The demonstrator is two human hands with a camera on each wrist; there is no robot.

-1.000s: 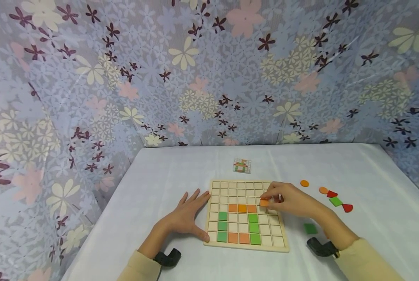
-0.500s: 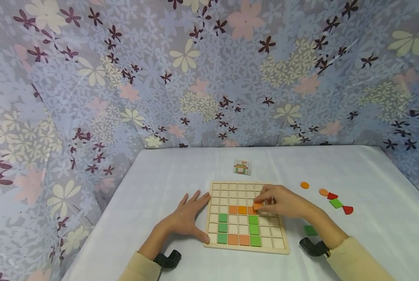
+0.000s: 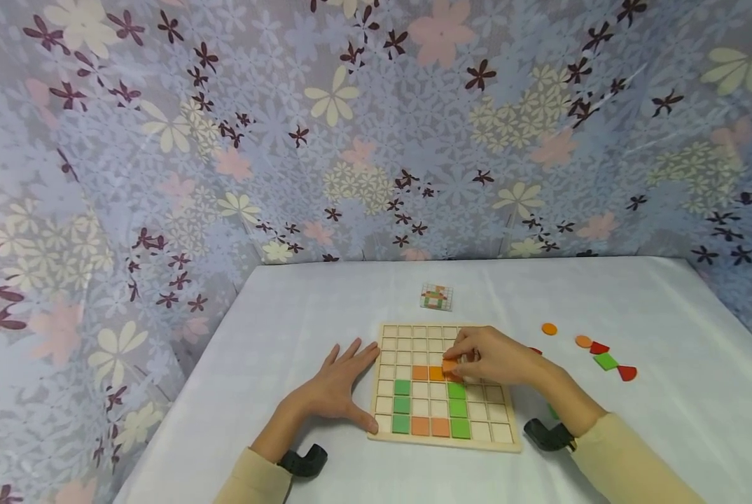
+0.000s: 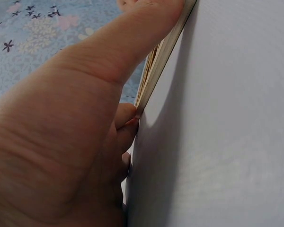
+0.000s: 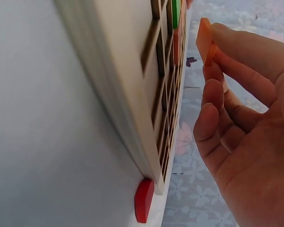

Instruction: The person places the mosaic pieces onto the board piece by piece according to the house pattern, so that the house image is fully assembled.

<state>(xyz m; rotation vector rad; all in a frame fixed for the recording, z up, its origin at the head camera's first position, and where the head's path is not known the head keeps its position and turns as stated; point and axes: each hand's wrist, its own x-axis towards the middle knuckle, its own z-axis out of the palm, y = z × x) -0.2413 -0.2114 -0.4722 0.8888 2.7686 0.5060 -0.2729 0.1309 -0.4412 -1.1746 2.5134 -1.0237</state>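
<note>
A wooden grid board [image 3: 442, 445] lies on the white table, with green and orange square tiles set in some cells. My left hand [image 3: 332, 389] spreads its fingers along the board's left edge, thumb at the near left corner and fingertips further up. Over the board, my right hand [image 3: 498, 355] pinches an orange square tile [image 5: 205, 40] between thumb and fingers. In the head view that tile overlaps the right end of the orange row. Part of this row is hidden behind the fingers and the tile.
Behind the board lies a small pattern card [image 3: 436, 297]. To the right are an orange disc [image 3: 549, 328], a second orange disc [image 3: 583, 341], a green tile [image 3: 606, 360] and a red quarter-round piece [image 3: 627, 373]. Another red piece [image 5: 143, 201] sits close to the board's rim.
My right hand has moved left across the board with the orange tile, from the right-hand columns to the orange row. My left hand stays at the board's edge.
</note>
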